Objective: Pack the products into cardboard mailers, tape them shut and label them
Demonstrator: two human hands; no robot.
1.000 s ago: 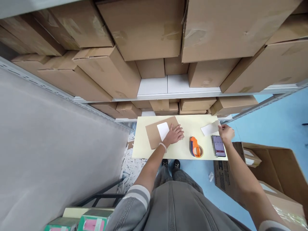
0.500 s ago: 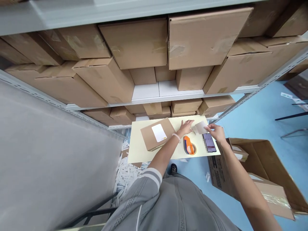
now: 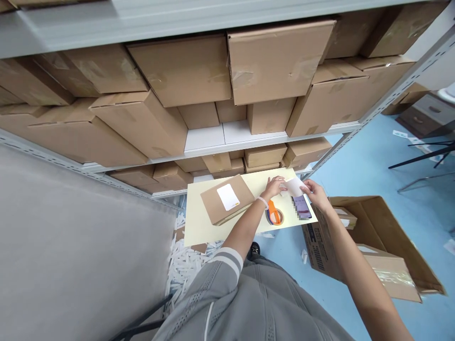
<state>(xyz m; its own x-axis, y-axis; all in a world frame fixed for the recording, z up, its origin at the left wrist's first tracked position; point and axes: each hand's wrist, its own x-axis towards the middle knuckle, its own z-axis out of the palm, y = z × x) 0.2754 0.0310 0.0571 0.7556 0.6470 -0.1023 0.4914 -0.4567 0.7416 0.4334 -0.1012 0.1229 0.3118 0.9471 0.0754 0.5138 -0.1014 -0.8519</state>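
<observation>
My right hand pinches the right edge of a small white label, raised over the right end of a pale yellow board. On the label's left edge are the curled fingers of my left hand; they seem to grip it there. A smaller pale piece shows under the label, partly hidden. Below my left wrist lies an orange tape dispenser with a roll of tape. A phone rests beneath my right hand. Left of my left arm sits a closed cardboard box with a white label on top.
Metal shelving packed with brown boxes stands in front. A large open carton holding boxes is on the blue floor at right. White paper strips lie on the floor at left, near a grey wall.
The label has come up and turned flatter between my hands. My left fingers have curled in from a spread pose to its left edge. The view has shifted slightly right.
</observation>
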